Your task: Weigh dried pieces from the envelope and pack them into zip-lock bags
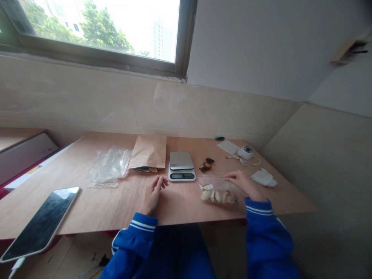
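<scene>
On the right, my right hand (242, 184) pinches the top edge of a clear zip bag (221, 182) near its right end. Pale dried slices (215, 195) and a small white label (208, 187) are inside the bag, which lies flat on the table. My left hand (154, 193) rests on the wood with loosely bent fingers and nothing in them. Just beyond it stands a white kitchen scale (181, 166) with a bare metal plate; its display is too small to read. A few dark brown dried pieces (207, 165) lie right of the scale.
A brown paper pouch (149, 151), its mouth toward me, lies left of the scale beside empty clear bags (109, 168). A phone (42, 223) overhangs the front left. At right are a white camera-like device (245, 152) with cable, crumpled tissue (264, 177), paper (228, 147) and a green item (220, 138).
</scene>
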`<state>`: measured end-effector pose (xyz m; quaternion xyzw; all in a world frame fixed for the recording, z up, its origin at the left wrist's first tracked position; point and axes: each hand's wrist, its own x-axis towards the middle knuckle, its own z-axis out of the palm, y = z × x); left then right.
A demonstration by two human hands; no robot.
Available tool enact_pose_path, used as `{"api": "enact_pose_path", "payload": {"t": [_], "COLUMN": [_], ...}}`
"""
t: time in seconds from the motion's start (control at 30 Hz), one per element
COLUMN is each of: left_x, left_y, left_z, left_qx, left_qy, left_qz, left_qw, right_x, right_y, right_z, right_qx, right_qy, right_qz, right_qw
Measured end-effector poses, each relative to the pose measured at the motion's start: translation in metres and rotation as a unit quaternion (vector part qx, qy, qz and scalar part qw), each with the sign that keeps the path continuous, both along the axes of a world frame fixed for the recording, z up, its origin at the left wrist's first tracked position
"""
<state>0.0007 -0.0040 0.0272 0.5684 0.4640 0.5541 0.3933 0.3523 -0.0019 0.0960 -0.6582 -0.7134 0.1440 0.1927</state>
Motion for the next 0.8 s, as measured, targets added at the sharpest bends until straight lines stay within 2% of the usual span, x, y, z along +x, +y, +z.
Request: {"api": "enact_pose_path", "payload": {"t": [0.1,0.2,0.27,0.43,0.5,0.6,0.67,0.73,0.8], "left_x": [0.001,0.001,0.001,0.001,0.001,0.001,0.001,0.001,0.001], "left_y": [0.0,0.001,0.001,0.001,0.001,0.002,0.002,0.002,0.002], "left_z": [-0.002,-0.002,-0.002,-0.002,-0.003,-0.004,-0.005,-0.005,-0.005], "left_qx": [-0.011,-0.019,-0.027,-0.039,-0.039,-0.037,-0.036,-0.036,-0.035], "left_qy": [0.012,0.002,-0.007,-0.018,-0.018,-0.016,-0.016,-0.016,-0.015], "left_qz": [-0.003,0.006,0.009,0.015,0.012,0.008,0.012,0.015,0.014], "left_qw": [1.0,1.0,1.0,0.999,0.999,0.999,0.999,0.999,0.999], "right_x": [0.011,-0.002,-0.018,-0.054,-0.059,-0.056,-0.052,-0.048,-0.045], "right_y": [0.008,0.015,0.015,0.01,0.013,0.025,0.037,0.05,0.065], "right_z": [-0.011,-0.031,-0.046,-0.082,-0.093,-0.098,-0.097,-0.094,-0.091], "right_qx": [0.093,0.143,0.136,0.053,0.072,0.155,0.183,0.172,0.128], "right_qy": [-0.096,-0.118,-0.101,-0.087,-0.074,-0.049,-0.038,-0.037,-0.051], "right_qz": [-0.053,-0.073,-0.072,-0.09,-0.096,-0.093,-0.079,-0.064,-0.058], "right_qw": [0.99,0.98,0.983,0.991,0.99,0.982,0.979,0.982,0.989]}}
